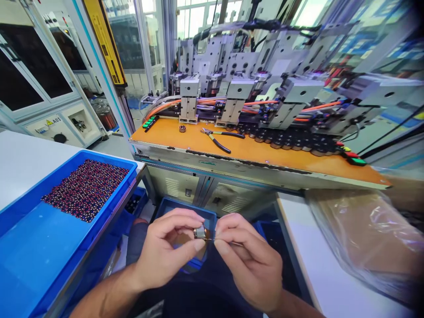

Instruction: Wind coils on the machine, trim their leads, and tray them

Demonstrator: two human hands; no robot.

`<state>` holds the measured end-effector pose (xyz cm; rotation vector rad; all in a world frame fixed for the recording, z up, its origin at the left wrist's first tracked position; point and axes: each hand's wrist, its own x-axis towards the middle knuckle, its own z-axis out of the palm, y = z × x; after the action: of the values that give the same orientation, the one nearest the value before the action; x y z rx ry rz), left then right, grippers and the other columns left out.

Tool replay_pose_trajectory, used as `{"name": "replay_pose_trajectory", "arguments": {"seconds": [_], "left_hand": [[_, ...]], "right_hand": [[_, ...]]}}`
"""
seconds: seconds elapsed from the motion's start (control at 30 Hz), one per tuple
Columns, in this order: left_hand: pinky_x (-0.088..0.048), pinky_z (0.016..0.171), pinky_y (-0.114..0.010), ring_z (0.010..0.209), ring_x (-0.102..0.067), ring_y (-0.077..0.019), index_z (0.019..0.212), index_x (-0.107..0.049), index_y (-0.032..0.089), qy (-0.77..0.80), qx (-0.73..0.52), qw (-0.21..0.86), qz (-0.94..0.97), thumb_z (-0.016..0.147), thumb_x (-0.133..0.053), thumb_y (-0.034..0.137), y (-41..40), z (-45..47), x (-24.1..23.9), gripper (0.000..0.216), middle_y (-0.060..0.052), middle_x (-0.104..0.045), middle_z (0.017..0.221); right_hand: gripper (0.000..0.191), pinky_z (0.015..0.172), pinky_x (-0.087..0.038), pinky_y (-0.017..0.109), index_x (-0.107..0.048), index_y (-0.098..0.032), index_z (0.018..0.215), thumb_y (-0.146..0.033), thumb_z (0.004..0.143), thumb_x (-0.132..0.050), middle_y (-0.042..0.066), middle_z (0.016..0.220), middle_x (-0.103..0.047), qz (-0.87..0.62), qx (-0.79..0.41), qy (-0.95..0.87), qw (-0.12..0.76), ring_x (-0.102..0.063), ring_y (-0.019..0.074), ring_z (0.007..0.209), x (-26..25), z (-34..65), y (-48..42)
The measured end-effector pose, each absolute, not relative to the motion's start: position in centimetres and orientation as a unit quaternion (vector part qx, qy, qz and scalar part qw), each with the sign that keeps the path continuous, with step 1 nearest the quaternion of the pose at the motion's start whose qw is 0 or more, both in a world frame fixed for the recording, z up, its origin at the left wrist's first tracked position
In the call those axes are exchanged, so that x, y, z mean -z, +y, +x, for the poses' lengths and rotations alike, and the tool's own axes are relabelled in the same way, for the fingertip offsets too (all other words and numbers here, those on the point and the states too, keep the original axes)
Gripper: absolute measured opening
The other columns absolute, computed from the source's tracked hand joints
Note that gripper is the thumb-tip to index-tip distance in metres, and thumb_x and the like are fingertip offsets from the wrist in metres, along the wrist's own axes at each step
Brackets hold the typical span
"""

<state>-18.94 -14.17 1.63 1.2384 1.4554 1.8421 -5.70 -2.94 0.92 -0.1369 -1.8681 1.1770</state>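
My left hand pinches a small metal coil part between thumb and fingers, low in the middle of the view. My right hand is closed in a pinch just right of the part, on a thin wire or pin that sticks out of it. Both hands are held over a small blue bin near my lap.
A large blue tray on the left holds several small dark parts. Ahead stands a machine with an orange deck, pliers on it, a row of dark coils and grey actuators. Crumpled clear plastic lies at right.
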Motion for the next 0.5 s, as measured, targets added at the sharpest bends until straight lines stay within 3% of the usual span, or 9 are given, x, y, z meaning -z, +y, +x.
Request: {"name": "replay_pose_trajectory", "arguments": {"seconds": [0.13,0.23,0.3,0.4,0.5], "left_hand": [[-0.057,0.077,-0.024,0.091,-0.068,-0.0162,0.095,-0.07,0.018,0.6,-0.606,0.138,0.503,0.077,-0.07,0.007,-14.3,-19.8,-2.7,0.022,-0.009,-0.071,0.101],[-0.057,0.077,-0.025,0.091,-0.069,-0.0167,0.094,-0.069,0.016,0.635,-0.526,0.086,0.559,0.078,-0.067,0.006,-14.5,-20.5,-3.6,0.02,-0.01,-0.072,0.103],[-0.058,0.083,-0.027,0.095,-0.07,-0.0182,0.097,-0.069,0.016,0.634,-0.489,0.071,0.594,0.079,-0.065,0.006,-14.6,-20.7,-4.1,0.021,-0.01,-0.073,0.105],[-0.057,0.088,-0.03,0.099,-0.07,-0.0192,0.102,-0.068,0.017,0.623,-0.467,0.069,0.624,0.081,-0.064,0.007,-14.8,-20.5,-4.2,0.024,-0.01,-0.073,0.106],[-0.058,0.087,-0.029,0.098,-0.07,-0.0188,0.102,-0.068,0.018,0.618,-0.481,0.075,0.618,0.08,-0.065,0.007,-15.2,-20.4,-4.1,0.025,-0.009,-0.074,0.104]], "right_hand": [[0.01,0.061,-0.05,0.029,-0.061,-0.021,0.086,-0.016,0.092,-0.055,0.005,0.085,-0.058,-0.113,-0.462,-0.76,0.442,-0.06,0.0179,0.078,-1.3,-3.9,-0.5],[0.02,0.073,-0.054,0.035,-0.065,-0.027,0.105,-0.018,0.087,-0.066,0.006,0.093,-0.065,-0.032,-0.242,-0.849,0.47,-0.063,0.0208,0.085,-3.1,-2.8,0.9],[0.025,0.083,-0.055,0.036,-0.067,-0.032,0.108,-0.018,0.087,-0.068,0.002,0.095,-0.069,0.07,-0.094,-0.889,0.442,-0.064,0.0194,0.087,-4.5,-3.0,1.2],[0.023,0.084,-0.054,0.035,-0.069,-0.028,0.104,-0.02,0.096,-0.049,0.002,0.101,-0.071,0.205,0.053,-0.898,0.387,-0.062,0.0184,0.094,-6.0,-4.6,1.2],[0.03,0.074,-0.051,0.038,-0.069,-0.018,0.095,-0.015,0.096,-0.039,0.009,0.094,-0.07,0.235,0.108,-0.904,0.341,-0.06,0.0212,0.085,-6.6,-6.4,1.5]]}}
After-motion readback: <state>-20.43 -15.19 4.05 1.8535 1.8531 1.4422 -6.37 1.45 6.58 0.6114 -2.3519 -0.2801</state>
